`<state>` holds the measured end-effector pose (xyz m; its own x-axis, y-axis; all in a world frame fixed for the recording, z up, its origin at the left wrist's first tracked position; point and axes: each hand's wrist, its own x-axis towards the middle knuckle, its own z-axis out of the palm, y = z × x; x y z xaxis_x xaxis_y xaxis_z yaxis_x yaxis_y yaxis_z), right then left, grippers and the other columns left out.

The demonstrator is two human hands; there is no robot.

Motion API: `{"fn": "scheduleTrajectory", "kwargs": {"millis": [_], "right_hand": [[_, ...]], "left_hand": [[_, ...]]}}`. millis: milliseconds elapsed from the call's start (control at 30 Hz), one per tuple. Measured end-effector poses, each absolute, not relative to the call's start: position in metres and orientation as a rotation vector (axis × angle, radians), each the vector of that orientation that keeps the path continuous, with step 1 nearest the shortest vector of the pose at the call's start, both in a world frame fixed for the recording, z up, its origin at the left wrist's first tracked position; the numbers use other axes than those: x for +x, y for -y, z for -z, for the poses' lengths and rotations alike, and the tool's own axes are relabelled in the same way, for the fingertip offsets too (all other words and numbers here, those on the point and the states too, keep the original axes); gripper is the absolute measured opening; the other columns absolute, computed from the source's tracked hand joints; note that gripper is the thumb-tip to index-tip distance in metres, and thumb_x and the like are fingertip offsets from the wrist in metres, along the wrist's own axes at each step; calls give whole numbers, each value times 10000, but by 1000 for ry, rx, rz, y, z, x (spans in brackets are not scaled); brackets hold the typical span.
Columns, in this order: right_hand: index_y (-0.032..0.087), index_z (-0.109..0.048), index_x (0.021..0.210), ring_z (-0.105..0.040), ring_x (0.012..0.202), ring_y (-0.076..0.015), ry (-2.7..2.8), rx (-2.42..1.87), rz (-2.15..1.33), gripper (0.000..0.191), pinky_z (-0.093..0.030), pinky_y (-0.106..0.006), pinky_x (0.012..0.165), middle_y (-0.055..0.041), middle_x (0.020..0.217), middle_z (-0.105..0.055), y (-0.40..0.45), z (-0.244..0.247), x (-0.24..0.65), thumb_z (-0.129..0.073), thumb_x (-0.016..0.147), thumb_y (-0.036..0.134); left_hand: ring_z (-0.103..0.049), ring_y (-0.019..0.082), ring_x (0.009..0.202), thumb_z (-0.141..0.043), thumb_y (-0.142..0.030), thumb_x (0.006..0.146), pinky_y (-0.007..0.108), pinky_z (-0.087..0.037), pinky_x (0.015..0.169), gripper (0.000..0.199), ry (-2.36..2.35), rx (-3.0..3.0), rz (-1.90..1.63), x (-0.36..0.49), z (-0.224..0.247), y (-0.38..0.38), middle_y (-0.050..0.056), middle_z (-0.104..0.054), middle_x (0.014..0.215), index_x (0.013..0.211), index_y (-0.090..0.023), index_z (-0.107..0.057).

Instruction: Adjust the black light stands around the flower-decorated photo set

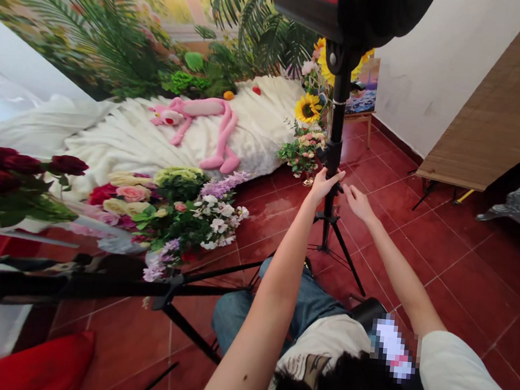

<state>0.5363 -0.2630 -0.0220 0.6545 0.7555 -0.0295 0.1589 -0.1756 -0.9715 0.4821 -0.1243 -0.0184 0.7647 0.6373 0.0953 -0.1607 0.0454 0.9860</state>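
In the head view a black light stand [337, 116] rises in front of me, with a large black lamp head [324, 8] on top. My left hand [325, 185] is closed around its pole, just below a collar joint. Beside the pole on the right is my right hand [358, 203]. Its fingers are partly stretched and apart, close to a small black knob [338, 188] on the stand, and I see nothing held in them. The stand's black legs [348, 259] spread out over the floor.
Red tiles [467, 282] cover the floor. A second black tripod [175, 288] lies across the lower left near artificial flowers [171, 205]. A pink plush toy [203, 113] rests on white fluffy cloth [261, 128]. A brown board [484, 106] leans at right.
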Motion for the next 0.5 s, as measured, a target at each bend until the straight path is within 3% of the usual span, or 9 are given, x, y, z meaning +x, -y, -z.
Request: {"fn": "scheduleTrajectory", "kwargs": {"millis": [133,333,500], "right_hand": [[226,-449,678,-486,615,-150,1138,-2070,-135,451,-271,-256,570,9,616,-510,271,-2,541,-676,814,591],[207,-500,561,-546,668,-178,1325,-2246,-153,469,-295,-258,599,-17,536,-480,249,-19,552,-697,814,550],[200,-525,516,-453,547,-133,1307,-2110,-262,473,-264,-251,549,8,470,-412,241,-9,564,-752,802,500]], "left_hand": [[-558,79,688,-812,-353,695,226,-488,703,292,-406,1360,-626,481,16,125,-23,-610,767,807,-177,-607],[-572,82,703,-815,-345,690,232,-489,741,293,-407,1345,-629,484,17,124,-25,-614,766,796,-177,-599],[-544,84,693,-834,-379,661,228,-468,725,323,-372,1356,-647,483,19,123,-25,-596,744,775,-177,-609]]}}
